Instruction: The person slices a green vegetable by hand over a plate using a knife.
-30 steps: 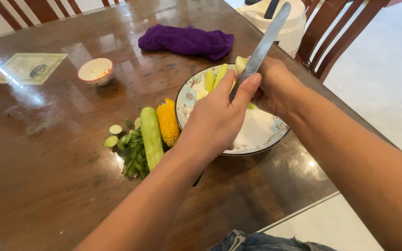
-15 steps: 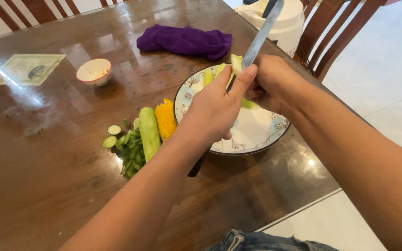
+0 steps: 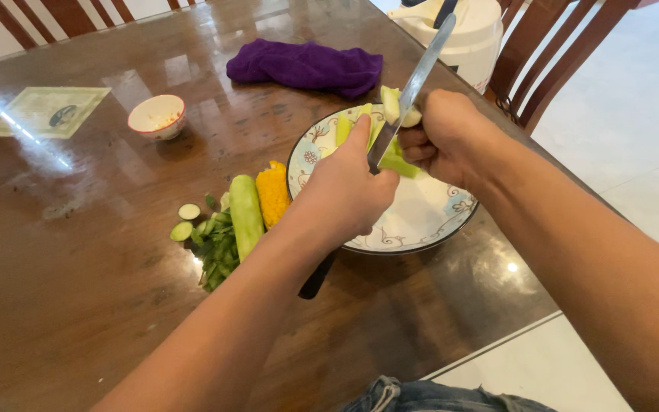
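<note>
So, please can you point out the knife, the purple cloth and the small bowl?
knife (image 3: 415, 84), head view, on the middle of the steel blade.
purple cloth (image 3: 306, 67), head view, on the middle of the folded fabric.
small bowl (image 3: 156, 116), head view, on its white inside.

Both forearms reach forward, left hand (image 3: 348, 191) and right hand (image 3: 444, 137) each closed in a grip.

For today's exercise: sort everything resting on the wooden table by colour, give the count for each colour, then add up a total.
Green: 4 - whole cucumber, pile of greens, two round slices
Yellow: 1 - corn cob
Purple: 1 - cloth
White: 3 - patterned plate, small bowl, appliance
Pale green: 1 - paper card
Total: 10
</note>
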